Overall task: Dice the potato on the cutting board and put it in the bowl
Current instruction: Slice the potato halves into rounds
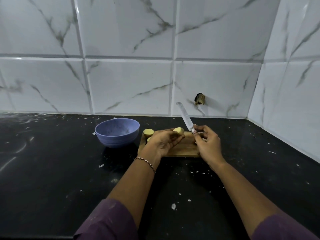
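- My purple sleeves (pixel 107 220) fill the bottom edge. Both forearms reach out over the black countertop (pixel 52 170), which is flecked with pale bits.
- A thin bracelet (pixel 145 161) circles my left wrist.
- My left hand (pixel 161 142) is turned palm up over the left part of the wooden cutting board (pixel 187 146). Its fingers curl round a potato piece (pixel 178 130), lifted off the wood with the pale cut face showing.
- My right hand (pixel 207 143) grips the knife (pixel 185 116) by its handle over the right end of the board. The blade is clear of the wood and slants up and leftward, its tip toward the wall.
- A potato half (pixel 148 132) lies cut face up on the board's far left corner. Another bit (pixel 149 139) sits just nearer, mostly hidden behind my left hand.
- The blue bowl (pixel 117 132) stands upright on the countertop, just beside the board's left edge.
- Behind everything rises the white veined tile wall (pixel 129 84), with a dark broken hole (pixel 200 99) low down, right of the blade tip.
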`<state>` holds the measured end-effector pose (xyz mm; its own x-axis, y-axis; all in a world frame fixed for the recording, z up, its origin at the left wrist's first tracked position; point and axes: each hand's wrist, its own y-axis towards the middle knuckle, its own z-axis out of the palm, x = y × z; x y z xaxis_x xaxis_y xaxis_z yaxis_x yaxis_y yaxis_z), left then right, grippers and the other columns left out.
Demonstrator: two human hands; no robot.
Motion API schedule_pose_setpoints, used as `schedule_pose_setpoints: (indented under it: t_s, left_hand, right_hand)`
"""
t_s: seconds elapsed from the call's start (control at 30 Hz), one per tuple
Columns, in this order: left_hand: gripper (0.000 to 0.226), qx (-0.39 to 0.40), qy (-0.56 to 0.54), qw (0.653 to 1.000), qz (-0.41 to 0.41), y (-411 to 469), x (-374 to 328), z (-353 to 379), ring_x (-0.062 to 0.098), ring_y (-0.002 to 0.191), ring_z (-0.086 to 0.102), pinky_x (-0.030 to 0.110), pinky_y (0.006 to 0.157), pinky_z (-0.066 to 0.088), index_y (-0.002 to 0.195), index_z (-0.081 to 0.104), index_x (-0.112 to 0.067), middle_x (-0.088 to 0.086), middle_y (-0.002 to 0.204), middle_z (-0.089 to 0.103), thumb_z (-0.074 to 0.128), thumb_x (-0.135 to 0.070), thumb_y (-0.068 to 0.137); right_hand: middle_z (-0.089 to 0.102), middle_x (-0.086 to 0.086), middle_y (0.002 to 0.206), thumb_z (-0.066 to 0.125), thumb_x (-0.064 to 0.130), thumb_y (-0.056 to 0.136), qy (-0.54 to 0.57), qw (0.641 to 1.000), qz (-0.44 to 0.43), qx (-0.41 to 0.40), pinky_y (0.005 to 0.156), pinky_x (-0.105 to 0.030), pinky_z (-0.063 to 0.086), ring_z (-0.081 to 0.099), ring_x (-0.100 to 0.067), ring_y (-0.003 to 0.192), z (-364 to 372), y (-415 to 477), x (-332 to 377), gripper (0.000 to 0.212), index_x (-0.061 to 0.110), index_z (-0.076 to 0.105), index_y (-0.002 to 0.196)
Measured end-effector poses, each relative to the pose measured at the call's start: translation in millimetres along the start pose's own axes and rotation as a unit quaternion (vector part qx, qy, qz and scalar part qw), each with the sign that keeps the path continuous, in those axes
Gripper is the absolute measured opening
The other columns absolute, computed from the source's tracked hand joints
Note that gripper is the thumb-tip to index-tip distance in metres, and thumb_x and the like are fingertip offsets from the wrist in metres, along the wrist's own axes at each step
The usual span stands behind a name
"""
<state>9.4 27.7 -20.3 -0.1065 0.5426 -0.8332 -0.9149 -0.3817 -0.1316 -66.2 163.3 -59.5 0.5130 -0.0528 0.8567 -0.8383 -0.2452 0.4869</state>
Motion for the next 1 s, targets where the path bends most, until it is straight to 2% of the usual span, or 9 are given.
schedule_pose_setpoints:
  t_s: [0.13, 0.23, 0.33, 0.5, 0.63, 0.7, 0.8, 0.9, 1.0]
  left_hand:
    - [0.028, 0.004, -0.032, 0.999, 0.008, 1.4, 3.7, 0.5, 0.029, 0.078, 0.067, 0.029, 0.062, 0.061, 0.121, 0.053, 0.013, 0.024, 0.088, 0.066, 0.052, 0.01, 0.094]
    - [0.026, -0.006, -0.049, 0.998, 0.023, 4.7, 5.6, 0.0, 0.025, 0.068, 0.072, 0.03, 0.064, 0.061, 0.118, 0.056, 0.01, 0.021, 0.08, 0.07, 0.057, 0.007, 0.092]
    - [0.022, -0.027, -0.059, 0.997, 0.045, 10.2, 7.4, -0.9, 0.021, 0.062, 0.072, 0.031, 0.067, 0.06, 0.114, 0.056, 0.007, 0.02, 0.082, 0.069, 0.059, 0.005, 0.092]
    - [0.006, -0.064, -0.048, 0.995, 0.058, 14.9, 7.0, -0.7, 0.021, 0.069, 0.069, 0.026, 0.06, 0.06, 0.099, 0.06, 0.001, 0.019, 0.083, 0.068, 0.058, 0.004, 0.094]
    - [0.017, -0.072, -0.044, 0.994, 0.062, 17.1, 8.5, -0.5, 0.021, 0.074, 0.068, 0.026, 0.061, 0.06, 0.11, 0.061, 0.006, 0.017, 0.084, 0.068, 0.058, 0.001, 0.094]
    - [0.018, -0.075, -0.047, 0.994, 0.061, 17.7, 9.1, -0.6, 0.021, 0.076, 0.068, 0.026, 0.061, 0.06, 0.111, 0.06, 0.007, 0.017, 0.085, 0.068, 0.058, 0.001, 0.094]
    - [0.019, -0.081, -0.051, 0.994, 0.061, 18.8, 9.7, -0.4, 0.021, 0.075, 0.068, 0.025, 0.06, 0.06, 0.112, 0.06, 0.007, 0.016, 0.086, 0.068, 0.059, 0.0, 0.093]
    - [0.02, -0.083, -0.053, 0.993, 0.064, 19.7, 10.6, 0.2, 0.019, 0.072, 0.069, 0.025, 0.06, 0.06, 0.112, 0.061, 0.007, 0.015, 0.083, 0.069, 0.06, 0.0, 0.093]
    - [0.021, -0.087, -0.056, 0.992, 0.07, 20.4, 13.1, 1.2, 0.017, 0.067, 0.069, 0.025, 0.061, 0.06, 0.112, 0.061, 0.008, 0.015, 0.081, 0.069, 0.06, 0.0, 0.093]
  right_hand:
    - [0.073, 0.004, 0.095, 0.064, 0.016, 0.095, 0.001, 1.0, -0.008, 0.019, 0.067, -0.024, 0.052, 0.066, -0.008, 0.078, 4.5, -1.3, -4.8, 0.027, 0.032, 0.069, 0.116]
    - [0.072, 0.005, 0.103, 0.067, 0.027, 0.093, -0.028, 0.999, -0.001, 0.019, 0.081, -0.036, 0.058, 0.069, -0.013, 0.091, 8.9, 0.9, -10.6, 0.033, 0.049, 0.067, 0.117]
    - [0.069, 0.008, 0.107, 0.065, 0.042, 0.09, -0.048, 0.999, 0.002, 0.022, 0.078, -0.042, 0.059, 0.068, -0.013, 0.092, 11.8, 0.5, -10.9, 0.03, 0.067, 0.061, 0.108]
    - [0.069, 0.01, 0.111, 0.065, 0.041, 0.091, -0.049, 0.999, -0.006, 0.014, 0.08, -0.044, 0.059, 0.068, -0.01, 0.091, 12.4, -0.1, -8.3, 0.029, 0.059, 0.064, 0.113]
    - [0.068, 0.015, 0.111, 0.056, 0.067, 0.076, -0.052, 0.998, -0.006, 0.029, 0.079, -0.047, 0.059, 0.067, -0.008, 0.092, 13.8, -3.4, -6.3, 0.036, 0.066, 0.061, 0.112]
    - [0.068, 0.015, 0.109, 0.052, 0.071, 0.073, -0.052, 0.998, -0.006, 0.028, 0.078, -0.047, 0.059, 0.068, -0.009, 0.091, 15.3, -3.4, -7.2, 0.04, 0.067, 0.061, 0.111]
    - [0.069, 0.009, 0.107, 0.057, 0.067, 0.076, -0.055, 0.998, -0.004, 0.025, 0.076, -0.043, 0.059, 0.068, -0.013, 0.087, 15.9, -4.4, -6.6, 0.037, 0.063, 0.063, 0.113]
    - [0.069, -0.005, 0.101, 0.068, 0.036, 0.091, -0.044, 0.999, -0.012, 0.017, 0.067, -0.029, 0.053, 0.065, -0.015, 0.079, 15.7, -6.6, -5.7, 0.028, 0.043, 0.069, 0.119]
    - [0.069, -0.007, 0.096, 0.066, 0.026, 0.095, -0.043, 0.999, -0.007, 0.007, 0.061, -0.019, 0.047, 0.061, -0.01, 0.07, 16.6, -9.5, -1.6, 0.025, 0.03, 0.07, 0.119]
